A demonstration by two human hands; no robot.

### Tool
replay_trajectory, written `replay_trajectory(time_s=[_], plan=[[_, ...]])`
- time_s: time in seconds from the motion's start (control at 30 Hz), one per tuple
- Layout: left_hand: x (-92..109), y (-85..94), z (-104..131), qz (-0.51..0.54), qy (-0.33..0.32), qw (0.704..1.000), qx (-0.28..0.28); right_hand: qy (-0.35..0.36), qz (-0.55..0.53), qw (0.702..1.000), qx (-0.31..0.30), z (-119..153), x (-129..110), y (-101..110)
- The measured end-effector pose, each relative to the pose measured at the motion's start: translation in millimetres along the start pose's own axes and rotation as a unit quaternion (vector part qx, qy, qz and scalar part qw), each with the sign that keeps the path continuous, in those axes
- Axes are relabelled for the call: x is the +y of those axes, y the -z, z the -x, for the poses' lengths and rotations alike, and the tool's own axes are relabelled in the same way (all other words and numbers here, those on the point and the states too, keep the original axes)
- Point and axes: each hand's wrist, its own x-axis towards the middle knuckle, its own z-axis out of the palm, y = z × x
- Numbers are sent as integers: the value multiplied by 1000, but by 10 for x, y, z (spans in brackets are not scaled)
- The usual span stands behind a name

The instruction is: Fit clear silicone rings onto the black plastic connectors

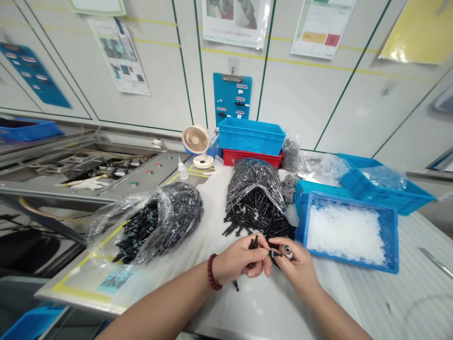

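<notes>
So, the left hand [242,259] was curled mostly closed around a few black pins [254,242], thumb pinching one [274,253] toward the right hand [300,269]. That right hand was partly curled, fingers closed on a small metal cylinder [289,252] right beside that pin. Just beyond both hands, more pins spilled from a plastic bag [256,177]; a blue tray [392,241] of clear bits sat right of the right hand.
</notes>
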Motion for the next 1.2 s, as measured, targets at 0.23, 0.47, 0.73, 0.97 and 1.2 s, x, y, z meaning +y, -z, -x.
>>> replay_trajectory(time_s=[0.23,0.47,0.73,0.97,1.2], plan=[[-11,75,-16,-19,-14,999,27,12,10,1000,14,18,-44,43],[-55,23,-11,-15,16,1000,0,21,19,999,-45,12,-66,9],[130,152,8,-337,-23,935,106,-46,11,998,-46,38,-25,52],[277,315,145,-636,-17,772,6,-58,56,994,-78,-58,19,91],[319,205,129,-595,-31,789,151,-74,104,981,-145,-40,24,58]])
